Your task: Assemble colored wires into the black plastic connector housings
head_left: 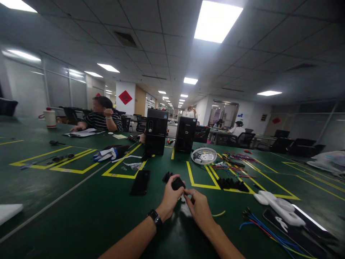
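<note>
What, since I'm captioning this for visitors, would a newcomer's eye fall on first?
Probably the two black computer towers, upright near the middle of the picture on the green table. Nearer, at lower centre, the left hand holds a small black part, with the right hand close against it. Just right of the towers, a round white basket-like piece stands out against the green.

2 black computer towers (155, 132)

A small black object (178, 183) is resting in the grasp of the person's left hand (169, 198), above the green tabletop (107, 212). Its dark surface is showing between thumb and fingers; its near end is meeting the right hand (198, 205), finer details appearing too small to tell.
</note>
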`<state>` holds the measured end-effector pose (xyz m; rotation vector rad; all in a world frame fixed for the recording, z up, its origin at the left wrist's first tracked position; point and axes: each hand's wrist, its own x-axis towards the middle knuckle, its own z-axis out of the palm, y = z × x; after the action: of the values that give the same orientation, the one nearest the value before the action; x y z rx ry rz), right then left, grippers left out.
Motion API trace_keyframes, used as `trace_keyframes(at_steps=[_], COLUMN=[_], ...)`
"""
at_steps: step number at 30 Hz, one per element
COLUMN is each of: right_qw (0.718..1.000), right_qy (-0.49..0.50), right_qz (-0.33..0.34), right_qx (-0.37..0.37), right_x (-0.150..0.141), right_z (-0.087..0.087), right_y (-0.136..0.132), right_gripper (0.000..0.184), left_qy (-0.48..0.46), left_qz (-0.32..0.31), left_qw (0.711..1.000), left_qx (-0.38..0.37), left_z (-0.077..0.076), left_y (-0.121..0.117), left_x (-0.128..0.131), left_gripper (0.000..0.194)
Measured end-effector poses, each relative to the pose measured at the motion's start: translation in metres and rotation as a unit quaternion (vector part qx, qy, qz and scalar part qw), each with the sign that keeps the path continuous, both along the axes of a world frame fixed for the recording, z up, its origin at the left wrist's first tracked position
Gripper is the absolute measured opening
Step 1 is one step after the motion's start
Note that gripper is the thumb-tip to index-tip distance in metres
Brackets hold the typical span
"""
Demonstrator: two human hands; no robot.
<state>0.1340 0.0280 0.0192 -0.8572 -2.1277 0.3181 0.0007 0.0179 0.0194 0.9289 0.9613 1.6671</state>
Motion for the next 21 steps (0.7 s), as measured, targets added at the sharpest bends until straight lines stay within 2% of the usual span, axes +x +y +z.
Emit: trace_keyframes(at_steps=[5,9,12,15,21], right_qw=[0.984,0.961,0.961,0.966,0.969], right_qy=[0.065,0.068,0.067,0.057,0.053], right_qz=[0.021,0.040,0.019,0.006,0.004], right_qx=[-0.167,-0.266,-0.269,-0.253,-0.240], right_x=[-0.004,-0.005,-0.004,-0.002,-0.001], right_z=[0.001,0.007,0.011,0.009,0.012], right_y=[0.003,0.008,0.010,0.012,0.010], right_gripper=[0.019,0.032,0.041,0.041,0.039], left_qy=[0.027,0.042,0.000,-0.021,0.006], left_qz=[0.024,0.005,-0.015,-0.036,-0.036], left_qw=[0.998,0.996,0.997,0.998,0.996], left_qx=[0.051,0.084,0.076,0.054,0.077], left_z=[0.001,0.010,0.013,0.010,0.013], left_y=[0.002,0.000,-0.001,-0.001,-0.005], left_x=[-0.003,-0.004,-0.004,-0.003,0.000], left_gripper=[0.052,0.054,0.064,0.073,0.071])
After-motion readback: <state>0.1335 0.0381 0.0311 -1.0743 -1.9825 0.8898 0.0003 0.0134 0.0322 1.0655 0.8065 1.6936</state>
